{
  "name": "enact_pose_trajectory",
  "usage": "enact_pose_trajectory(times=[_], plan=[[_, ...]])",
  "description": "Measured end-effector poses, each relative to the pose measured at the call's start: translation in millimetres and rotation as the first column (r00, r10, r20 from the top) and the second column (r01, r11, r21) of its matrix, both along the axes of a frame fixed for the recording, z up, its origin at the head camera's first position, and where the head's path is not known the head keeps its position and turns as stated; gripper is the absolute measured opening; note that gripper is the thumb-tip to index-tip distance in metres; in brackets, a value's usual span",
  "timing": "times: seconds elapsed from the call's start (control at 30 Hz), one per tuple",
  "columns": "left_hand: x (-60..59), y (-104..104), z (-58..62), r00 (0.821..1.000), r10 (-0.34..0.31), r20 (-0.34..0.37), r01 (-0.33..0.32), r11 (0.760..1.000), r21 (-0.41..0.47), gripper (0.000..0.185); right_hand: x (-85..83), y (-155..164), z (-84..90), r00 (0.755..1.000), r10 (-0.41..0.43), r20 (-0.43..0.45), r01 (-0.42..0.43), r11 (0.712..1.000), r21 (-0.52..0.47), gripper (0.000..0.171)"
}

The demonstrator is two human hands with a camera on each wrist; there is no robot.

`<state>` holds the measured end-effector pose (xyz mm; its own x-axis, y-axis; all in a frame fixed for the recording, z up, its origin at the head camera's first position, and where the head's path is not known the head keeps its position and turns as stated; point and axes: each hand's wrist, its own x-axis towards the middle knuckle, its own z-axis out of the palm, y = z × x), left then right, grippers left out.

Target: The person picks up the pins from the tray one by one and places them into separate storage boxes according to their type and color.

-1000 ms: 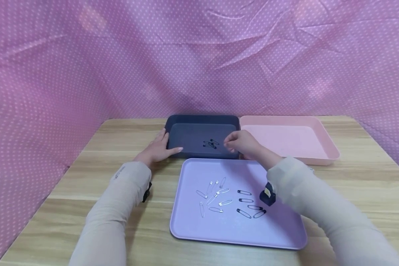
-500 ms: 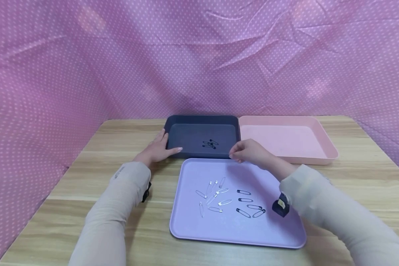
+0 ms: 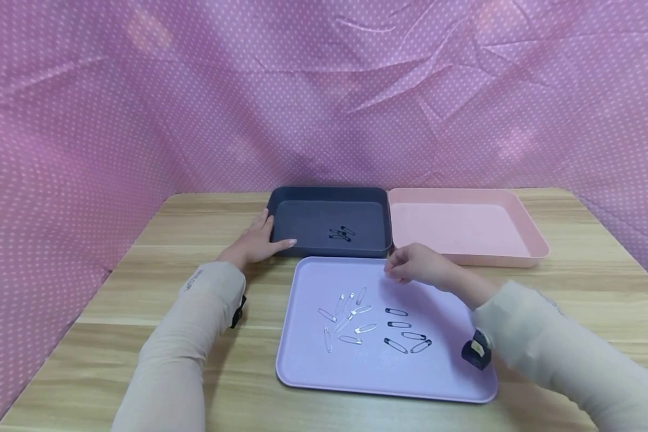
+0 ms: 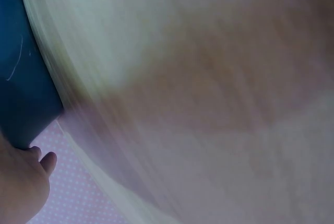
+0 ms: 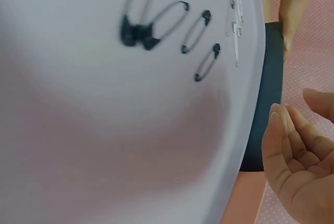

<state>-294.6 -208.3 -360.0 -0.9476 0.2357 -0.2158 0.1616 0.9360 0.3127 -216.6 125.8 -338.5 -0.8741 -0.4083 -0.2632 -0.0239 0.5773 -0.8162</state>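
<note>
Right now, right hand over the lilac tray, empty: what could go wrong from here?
1. The black safety pins lie close together, two touching at the heads, so a pinch may lift two.
2. The silver safety pins sit right beside them and could get knocked.
3. The left hand only rests on the dark tray; a bump could shift it.

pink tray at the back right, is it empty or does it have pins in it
Empty: the pink tray shows only its bare floor in the head view, while black safety pins lie in the dark tray beside it.
</note>
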Motion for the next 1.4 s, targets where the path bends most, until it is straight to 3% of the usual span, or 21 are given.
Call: enact_pose_trajectory(times=[0.5,0.97,1.4], plan=[[-0.7,-1,-1.7,1.000,-0.013,-0.008,0.013,1.000,-0.014,0.106,20.7,4,-17.3,0.994,0.103,-0.035,-0.098,0.986,0.134,0.008],[0.6,0,-0.1,1.000,-0.002,-0.005,0.002,1.000,-0.008,0.105,31.4,0,-21.1,0.992,0.092,-0.087,-0.070,0.971,0.229,0.008],[0.5,-1,-0.8,1.000,-0.017,-0.011,0.017,1.000,-0.011,0.104,33.8,-2,-26.9,0.970,0.160,-0.182,-0.101,0.950,0.295,0.014]])
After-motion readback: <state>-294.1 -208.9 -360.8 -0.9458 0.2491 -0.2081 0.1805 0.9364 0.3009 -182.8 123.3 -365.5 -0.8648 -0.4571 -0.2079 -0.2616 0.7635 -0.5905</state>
